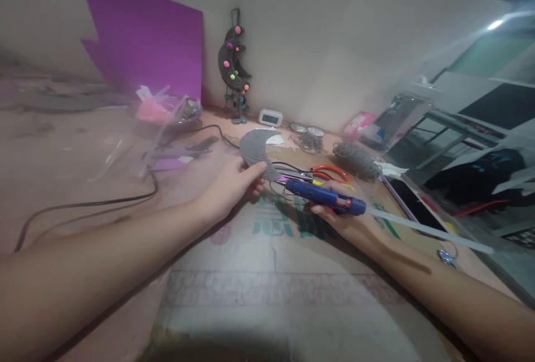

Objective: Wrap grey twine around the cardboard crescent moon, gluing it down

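A grey crescent moon (pixel 253 146) wrapped in yarn is pinched in my left hand (pixel 234 183), the thumb lying across its lower part. In my right hand (pixel 330 208) is a blue hot glue gun (pixel 311 192), its fingers wrapped round the body. The gun's nozzle points left and meets or nearly meets the moon's lower tip; I cannot tell whether they touch. A long whitish glue stick (pixel 430 228) juts out of the gun's rear. Just behind the gun lie orange-handled pliers or scissors (pixel 332 171), partly hidden.
A finished-looking moon hanging (pixel 232 63) with coloured pompoms leans on the wall beside a purple sheet (pixel 154 38). Along the back are a small digital clock (pixel 271 117) and a grey yarn ball (pixel 355 159). A phone (pixel 413 203) lies right; a black cord (pixel 96 203) crosses the left.
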The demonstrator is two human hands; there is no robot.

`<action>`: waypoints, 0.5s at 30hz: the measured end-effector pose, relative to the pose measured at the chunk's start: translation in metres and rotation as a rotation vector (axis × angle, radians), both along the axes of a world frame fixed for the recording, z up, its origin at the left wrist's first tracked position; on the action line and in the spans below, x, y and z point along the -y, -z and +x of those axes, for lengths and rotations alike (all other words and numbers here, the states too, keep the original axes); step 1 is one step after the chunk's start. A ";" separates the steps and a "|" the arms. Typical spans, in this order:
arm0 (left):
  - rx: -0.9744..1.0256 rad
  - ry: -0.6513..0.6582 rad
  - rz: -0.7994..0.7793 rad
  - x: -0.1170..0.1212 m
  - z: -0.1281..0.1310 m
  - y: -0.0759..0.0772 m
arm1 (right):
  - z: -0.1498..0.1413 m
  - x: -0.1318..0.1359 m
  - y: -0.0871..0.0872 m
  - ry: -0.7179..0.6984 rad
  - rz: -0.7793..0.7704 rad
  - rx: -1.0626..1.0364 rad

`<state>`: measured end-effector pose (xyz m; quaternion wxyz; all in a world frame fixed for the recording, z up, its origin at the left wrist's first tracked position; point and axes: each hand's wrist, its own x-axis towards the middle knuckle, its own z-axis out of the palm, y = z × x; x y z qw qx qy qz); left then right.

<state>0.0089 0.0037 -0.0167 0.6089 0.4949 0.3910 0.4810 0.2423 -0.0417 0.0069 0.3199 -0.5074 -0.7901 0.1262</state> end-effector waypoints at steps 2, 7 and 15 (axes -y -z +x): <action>-0.004 -0.005 0.005 0.000 0.000 0.000 | 0.000 0.001 0.000 -0.007 0.011 0.000; -0.016 -0.019 0.010 0.000 0.000 -0.002 | 0.000 0.005 -0.003 0.033 0.006 -0.027; -0.042 -0.024 0.011 0.000 0.000 -0.002 | 0.001 0.004 -0.002 0.043 0.020 -0.023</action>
